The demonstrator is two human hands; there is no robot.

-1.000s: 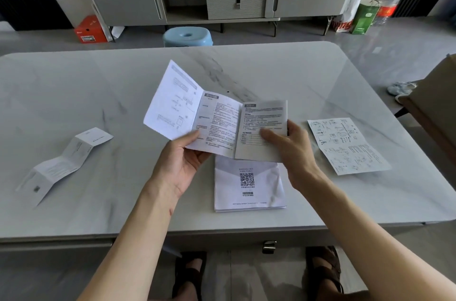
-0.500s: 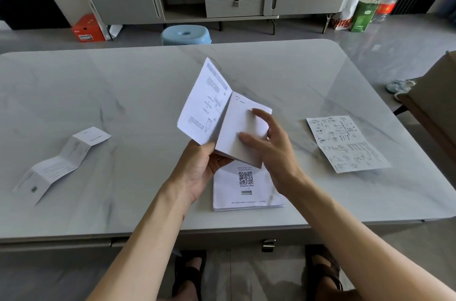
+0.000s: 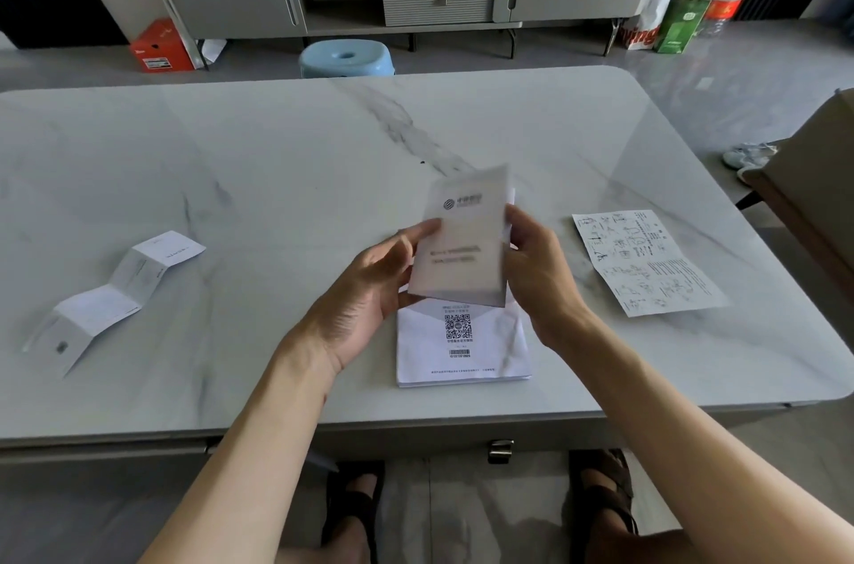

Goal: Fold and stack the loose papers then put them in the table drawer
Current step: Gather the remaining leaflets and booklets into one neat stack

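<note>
Now both hands' grip, left hand (image 3: 369,295) and right hand (image 3: 538,281), clasps the folded leaflet (image 3: 462,240).

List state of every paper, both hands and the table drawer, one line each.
held leaflet: folded shut, off the table, in both hands
left hand: gripping leaflet's left edge
right hand: gripping leaflet's right edge
QR-code stack: flat on table
accordion leaflet: unfolded, creased, on table
diagram sheet: unfolded, flat on table
table drawer: closed
</note>
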